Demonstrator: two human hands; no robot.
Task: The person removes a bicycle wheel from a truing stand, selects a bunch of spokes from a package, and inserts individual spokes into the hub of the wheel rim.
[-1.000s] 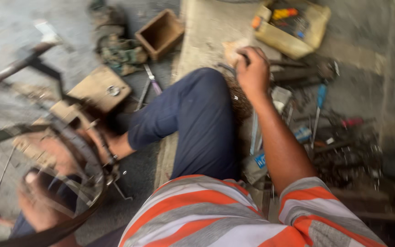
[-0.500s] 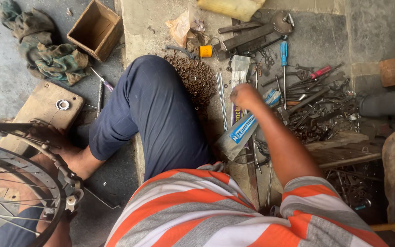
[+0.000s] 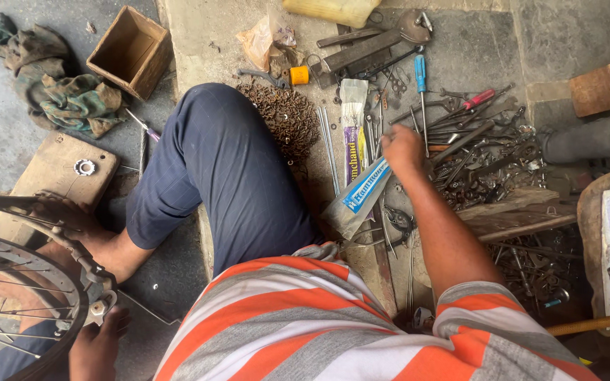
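Note:
My right hand [image 3: 402,149] reaches down into a heap of metal tools and spanners [image 3: 481,152] on the stone floor, its fingers curled among them; what it grips is hidden. Beside it lie a long plastic packet [image 3: 356,200] and a bundle of thin spokes [image 3: 328,144]. My left hand [image 3: 95,343] sits at the lower left, holding the rim of a spoked bicycle wheel [image 3: 15,296] by its axle parts. My bent knee in dark blue trousers [image 3: 224,169] lies between the two hands.
A pile of rusty small parts [image 3: 284,116] lies above the knee. A blue-handled screwdriver [image 3: 421,77] and a red-handled one [image 3: 479,98] rest among the tools. An open wooden box [image 3: 130,51], rags [image 3: 65,99] and a wooden board with a cog [image 3: 58,173] are at left.
The view has swung down and right. My right hand has moved from the tools near the yellow box to the heap by the plastic packet. The left hand stays on the wheel.

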